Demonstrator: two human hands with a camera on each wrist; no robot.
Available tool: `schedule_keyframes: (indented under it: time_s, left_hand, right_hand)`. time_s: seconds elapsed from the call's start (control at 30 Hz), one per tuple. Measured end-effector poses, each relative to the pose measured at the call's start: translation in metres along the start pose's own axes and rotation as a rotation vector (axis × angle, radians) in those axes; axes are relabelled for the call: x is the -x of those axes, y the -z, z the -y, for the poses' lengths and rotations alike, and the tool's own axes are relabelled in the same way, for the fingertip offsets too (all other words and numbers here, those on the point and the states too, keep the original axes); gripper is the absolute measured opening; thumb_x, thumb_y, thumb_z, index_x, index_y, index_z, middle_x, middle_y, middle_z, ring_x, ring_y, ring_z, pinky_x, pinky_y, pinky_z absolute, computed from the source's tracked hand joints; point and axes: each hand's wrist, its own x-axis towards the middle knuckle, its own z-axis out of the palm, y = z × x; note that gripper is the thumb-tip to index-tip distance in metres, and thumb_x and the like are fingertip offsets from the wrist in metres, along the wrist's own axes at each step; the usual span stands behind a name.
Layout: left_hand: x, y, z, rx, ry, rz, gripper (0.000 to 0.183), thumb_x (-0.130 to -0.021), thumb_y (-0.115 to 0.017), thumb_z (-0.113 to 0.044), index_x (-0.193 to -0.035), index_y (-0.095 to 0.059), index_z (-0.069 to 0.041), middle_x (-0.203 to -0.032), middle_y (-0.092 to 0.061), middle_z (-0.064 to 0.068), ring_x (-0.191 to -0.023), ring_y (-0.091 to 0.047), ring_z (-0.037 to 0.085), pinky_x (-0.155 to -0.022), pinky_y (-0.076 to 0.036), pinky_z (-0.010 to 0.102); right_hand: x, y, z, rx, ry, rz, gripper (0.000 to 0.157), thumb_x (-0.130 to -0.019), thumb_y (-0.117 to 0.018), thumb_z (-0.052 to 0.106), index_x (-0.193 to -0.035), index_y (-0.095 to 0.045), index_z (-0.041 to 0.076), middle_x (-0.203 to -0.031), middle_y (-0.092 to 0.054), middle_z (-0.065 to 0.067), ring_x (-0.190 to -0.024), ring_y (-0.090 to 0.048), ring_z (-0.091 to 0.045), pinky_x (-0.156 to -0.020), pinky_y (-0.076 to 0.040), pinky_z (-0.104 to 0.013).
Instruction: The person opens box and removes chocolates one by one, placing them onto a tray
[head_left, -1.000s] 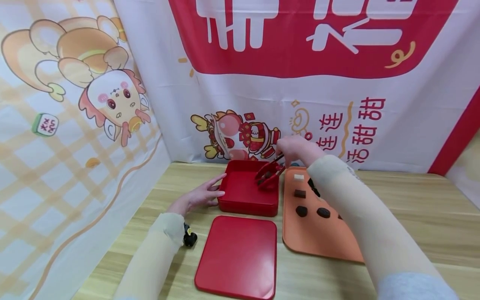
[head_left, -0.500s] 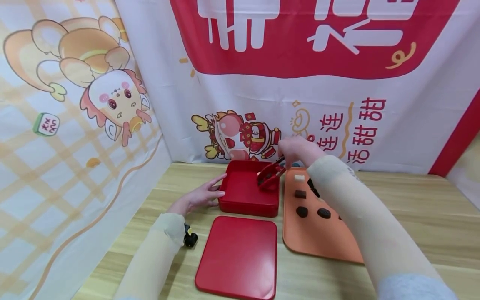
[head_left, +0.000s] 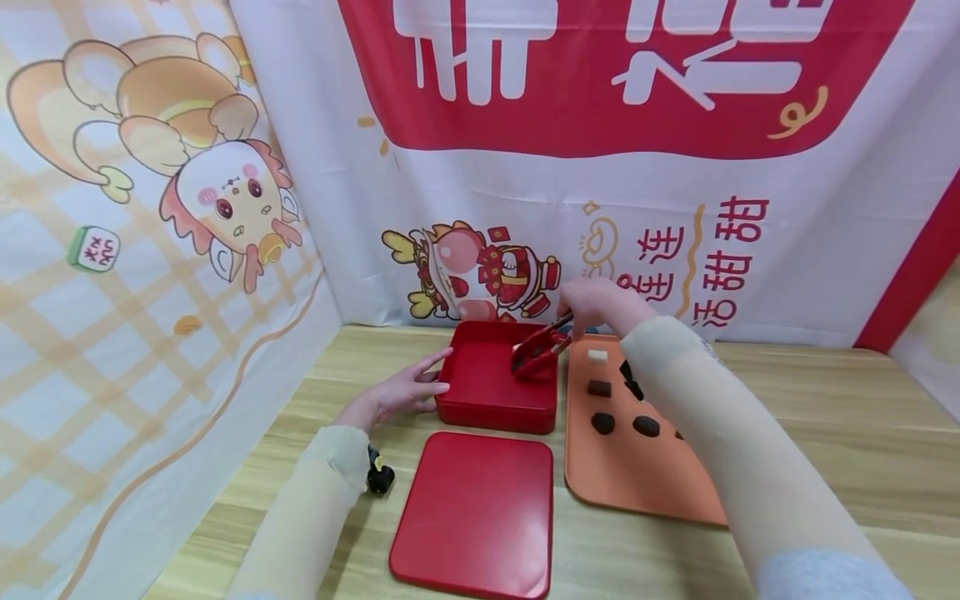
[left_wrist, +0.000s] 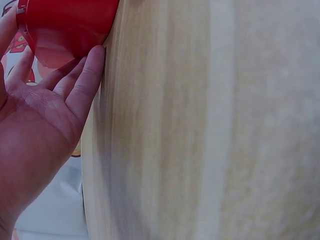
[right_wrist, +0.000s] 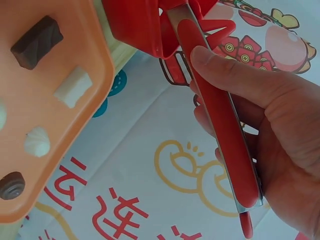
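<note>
My right hand [head_left: 600,304] grips red-handled tongs [right_wrist: 215,115], thumb laid along the upper handle in the right wrist view. The red heads of the tongs reach down into the right side of a square red box [head_left: 495,415]. Something dark shows between the heads, mostly hidden, and a small pale spot lies just beside them. On the box's left side rests my left hand [head_left: 401,390], its fingers stretched out against the outer wall. In the left wrist view those fingertips [left_wrist: 95,57] touch the red wall low down, close over the wooden table.
A flat red lid [head_left: 476,512] lies in front of the box. Right of it, an orange tray [head_left: 637,483] bears several chocolate-like pieces, among them a brown block [head_left: 600,388] and a white block [head_left: 597,355]. A printed cloth [head_left: 465,183] hangs close behind the box.
Inside the box, the tongs' heads have turned slightly and drawn closer together, and a pale spot has come into view beside them. The left hand and box have stayed in place.
</note>
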Motion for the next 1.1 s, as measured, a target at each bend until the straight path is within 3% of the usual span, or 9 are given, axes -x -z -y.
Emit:
schedule_keyframes:
  time_s: [0.53,0.9,1.1]
  left_hand:
    - [0.001,-0.002,-0.001,0.027,-0.001,-0.005,0.073,-0.098,-0.058,-0.013,-0.156,-0.018,-0.031,-0.157,-0.017,0.021,-0.137,-0.032,0.039,-0.102,-0.038,0.055]
    - [0.001,-0.002,-0.001,0.012,0.007,0.0,0.074,-0.098,-0.06,-0.017,-0.156,-0.017,-0.032,-0.158,-0.014,0.02,-0.139,-0.029,0.04,-0.102,-0.038,0.055]
    - [0.002,-0.002,-0.002,0.015,0.005,-0.001,0.074,-0.098,-0.06,-0.017,-0.156,-0.017,-0.032,-0.158,-0.015,0.02,-0.138,-0.029,0.04,-0.102,-0.038,0.056]
  right_hand:
    - [0.015,0.005,-0.015,-0.007,0.112,-0.101,0.043,-0.081,-0.081,0.017,-0.12,-0.069,0.004,-0.118,-0.066,-0.013,-0.108,-0.059,-0.029,-0.092,-0.048,-0.046]
    - [0.045,0.016,-0.024,-0.029,0.186,-0.161,0.047,-0.082,-0.079,0.017,-0.124,-0.065,0.002,-0.123,-0.064,-0.013,-0.114,-0.058,-0.032,-0.094,-0.047,-0.047]
    - [0.069,0.023,-0.031,-0.053,0.188,-0.208,0.046,-0.081,-0.08,0.016,-0.122,-0.067,0.002,-0.118,-0.067,-0.014,-0.101,-0.065,-0.027,-0.083,-0.053,-0.044]
